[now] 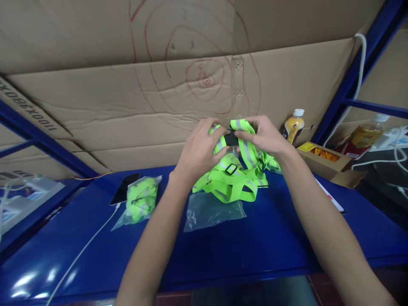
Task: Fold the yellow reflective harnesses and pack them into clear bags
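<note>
Both hands hold a tangle of neon-green straps (234, 182) with grey reflective stripes and black buckles, raised partly off the blue table (255, 242). My left hand (204, 144) has its fingers wrapped round the left side of a strap. Opposite it, my right hand (263, 134) pinches a looped strap, thumb on a black piece (231, 138) that lies between the hands. The lower straps rest on the table, over the top edge of a flat clear plastic bag (210, 214).
Left of the hands lie a bagged green strap bundle (142, 199) and a black phone (125, 189) with a white cable. A bottle (293, 126) and an open cardboard box (328, 161) stand at the right. Behind rises a cardboard wall (111, 102).
</note>
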The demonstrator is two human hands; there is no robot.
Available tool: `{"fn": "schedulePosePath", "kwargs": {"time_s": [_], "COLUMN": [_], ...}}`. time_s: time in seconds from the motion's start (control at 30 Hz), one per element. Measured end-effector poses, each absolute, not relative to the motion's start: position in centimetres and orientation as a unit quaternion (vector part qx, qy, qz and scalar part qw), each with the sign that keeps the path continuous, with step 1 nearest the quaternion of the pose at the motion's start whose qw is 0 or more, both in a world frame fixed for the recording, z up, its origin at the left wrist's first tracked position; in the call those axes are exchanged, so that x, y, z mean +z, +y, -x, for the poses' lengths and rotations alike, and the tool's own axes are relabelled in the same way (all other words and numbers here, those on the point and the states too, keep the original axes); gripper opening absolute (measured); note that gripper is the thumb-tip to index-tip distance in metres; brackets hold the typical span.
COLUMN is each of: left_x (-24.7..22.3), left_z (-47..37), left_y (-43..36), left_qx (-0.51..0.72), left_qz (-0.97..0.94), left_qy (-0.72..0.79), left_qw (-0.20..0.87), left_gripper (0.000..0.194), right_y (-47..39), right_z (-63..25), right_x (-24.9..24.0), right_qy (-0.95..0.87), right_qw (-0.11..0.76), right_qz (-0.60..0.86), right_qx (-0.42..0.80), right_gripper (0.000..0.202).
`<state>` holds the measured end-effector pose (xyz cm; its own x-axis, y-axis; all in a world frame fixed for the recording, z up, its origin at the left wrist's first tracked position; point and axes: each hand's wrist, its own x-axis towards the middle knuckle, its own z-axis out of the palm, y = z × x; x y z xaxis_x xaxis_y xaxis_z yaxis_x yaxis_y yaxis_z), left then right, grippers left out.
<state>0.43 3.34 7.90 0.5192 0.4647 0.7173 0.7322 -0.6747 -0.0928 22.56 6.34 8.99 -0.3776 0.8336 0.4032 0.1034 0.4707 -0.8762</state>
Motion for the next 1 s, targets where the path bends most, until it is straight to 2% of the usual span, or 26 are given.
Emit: {"fn": "schedulePosePath", "kwargs": {"time_s": [0.3, 0.5, 0.6, 0.67, 0.73, 0.83, 1.0], "left_x": [7.4, 7.3, 7.3, 7.2, 7.1, 6.7, 6.5], "left_z": [-0.4, -0.4, -0.1, 0.5, 1.5, 3.0, 4.2], "left_y": [4.0, 4.1, 4.3, 4.6, 5.0, 6.0, 7.7], "left_qx": [-0.317, -0.281, -0.274, -0.281, -0.315, -0.431, -0.594], "left_qz": [0.864, 0.875, 0.878, 0.872, 0.859, 0.816, 0.716], "left_qy": [-0.333, -0.345, -0.347, -0.356, -0.364, -0.370, -0.366], "left_qw": [0.204, 0.192, 0.185, 0.184, 0.172, 0.108, -0.004], "left_gripper": [0.034, 0.024, 0.023, 0.020, 0.017, 0.018, 0.038], "right_y": [6.3, 6.2, 6.3, 6.7, 7.4, 9.0, 11.2], "right_z": [-22.5, -22.5, -22.8, -23.5, -24.7, -26.9, -28.8], "right_x": [9.1, 9.4, 9.3, 9.2, 9.2, 9.1, 8.6], "right_qy": [-0.749, -0.815, -0.810, -0.776, -0.714, -0.629, -0.566], "right_qw": [0.444, 0.395, 0.397, 0.429, 0.499, 0.600, 0.674], "right_qz": [0.333, 0.327, 0.335, 0.348, 0.364, 0.369, 0.387], "right_qx": [0.362, 0.269, 0.272, 0.305, 0.329, 0.330, 0.276], "right_gripper": [0.030, 0.023, 0.024, 0.028, 0.035, 0.047, 0.066]}}
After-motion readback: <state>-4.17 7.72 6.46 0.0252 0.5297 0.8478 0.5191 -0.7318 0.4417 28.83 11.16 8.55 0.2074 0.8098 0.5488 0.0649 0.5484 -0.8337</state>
